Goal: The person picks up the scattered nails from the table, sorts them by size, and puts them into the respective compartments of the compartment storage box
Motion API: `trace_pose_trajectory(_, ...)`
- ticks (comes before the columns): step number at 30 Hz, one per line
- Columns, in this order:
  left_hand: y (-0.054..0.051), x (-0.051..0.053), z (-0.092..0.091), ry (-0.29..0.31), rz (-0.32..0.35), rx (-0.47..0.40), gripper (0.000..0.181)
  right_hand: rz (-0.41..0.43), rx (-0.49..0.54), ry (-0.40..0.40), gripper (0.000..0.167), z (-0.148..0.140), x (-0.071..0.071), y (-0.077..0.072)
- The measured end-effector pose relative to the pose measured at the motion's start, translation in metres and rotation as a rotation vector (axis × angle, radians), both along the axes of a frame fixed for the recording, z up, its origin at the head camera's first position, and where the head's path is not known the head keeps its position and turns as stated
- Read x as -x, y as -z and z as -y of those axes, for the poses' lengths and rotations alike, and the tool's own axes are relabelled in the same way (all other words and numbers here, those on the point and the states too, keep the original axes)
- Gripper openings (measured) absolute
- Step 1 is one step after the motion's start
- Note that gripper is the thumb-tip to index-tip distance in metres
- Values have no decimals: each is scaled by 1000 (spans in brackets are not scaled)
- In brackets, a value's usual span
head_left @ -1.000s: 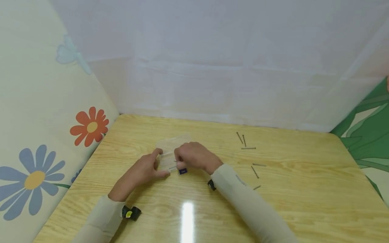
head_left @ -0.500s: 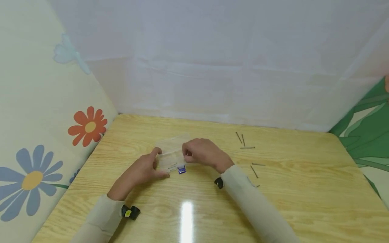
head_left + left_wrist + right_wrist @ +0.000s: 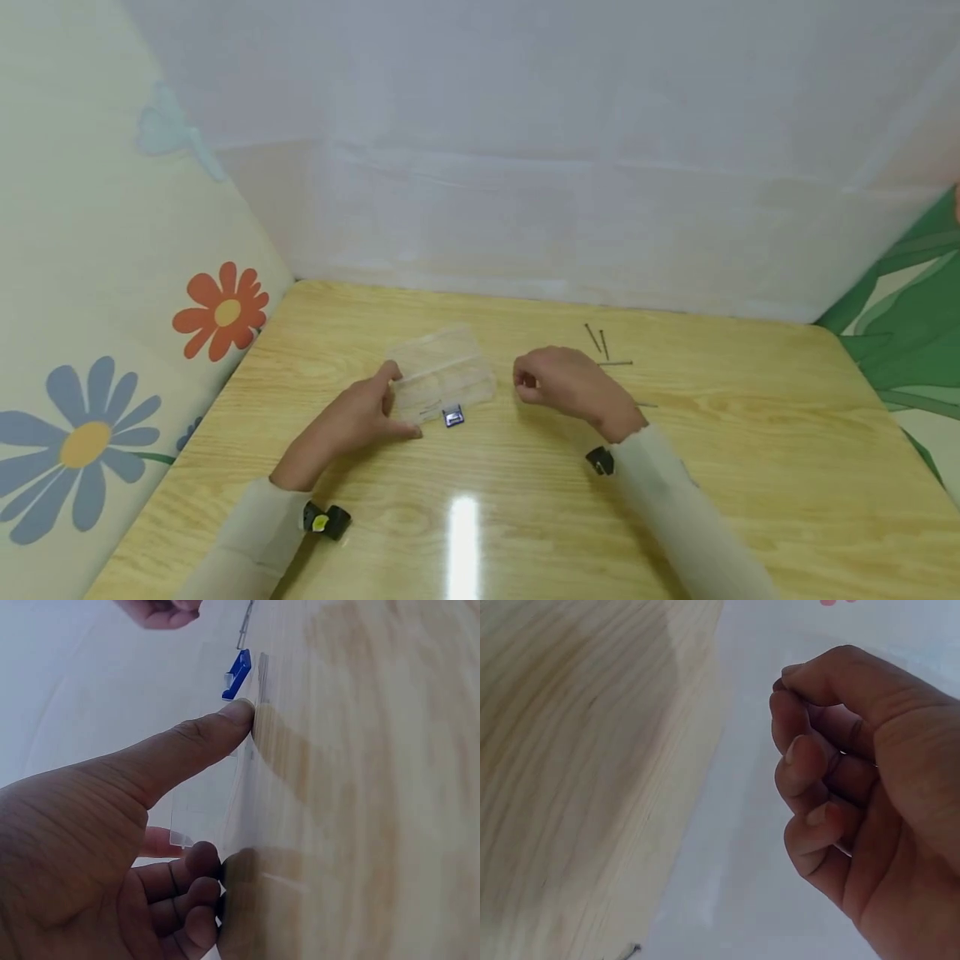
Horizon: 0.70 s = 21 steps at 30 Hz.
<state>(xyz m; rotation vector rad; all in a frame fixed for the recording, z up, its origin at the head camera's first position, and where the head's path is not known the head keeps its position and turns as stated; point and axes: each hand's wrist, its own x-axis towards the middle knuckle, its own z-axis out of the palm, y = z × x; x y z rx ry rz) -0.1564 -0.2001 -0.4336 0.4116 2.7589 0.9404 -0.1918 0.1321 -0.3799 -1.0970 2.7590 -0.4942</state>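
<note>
My left hand [image 3: 356, 425] grips the left end of a clear plastic box [image 3: 472, 387], thumb at the front and fingers at the back. The box stands open on the table, its lid folded back. Thin metal nails [image 3: 430, 408] lie in its front left part. A small blue piece [image 3: 453, 415] sits at its front edge; the left wrist view shows this blue clip [image 3: 237, 675] beyond the thumb. My right hand [image 3: 573, 387] hovers right of the box, fingers curled and thumb touching the index finger [image 3: 787, 712], with nothing visible between them.
Several loose dark nails [image 3: 603, 343] lie on the wooden table [image 3: 720, 433] at the right, some hidden behind the right hand and sleeve. White cloth [image 3: 480, 208] hangs along the back edge. Flowered cloth [image 3: 90, 275] borders the left side.
My right hand has moved from over the box to the right, away from it, uncovering the blue piece and the box's right end. My left hand stays in place on the box.
</note>
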Motion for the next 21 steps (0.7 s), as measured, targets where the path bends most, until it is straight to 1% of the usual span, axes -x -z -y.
trace_pose_trajectory(6,-2,0,-2,-4,-5,5,79,-37,8,47,8,-41,-9,7)
trace_pose_trajectory(12,-3,1,-3,-5,-10,14,82,-26,9,117,11,-73,-20,10)
trace_pose_trajectory(17,-2,0,-3,-15,6,6,85,-25,-18,159,9,-95,-25,13)
trace_pose_trajectory(21,-2,0,-3,-18,3,8,86,-6,-38,216,8,-111,-28,15)
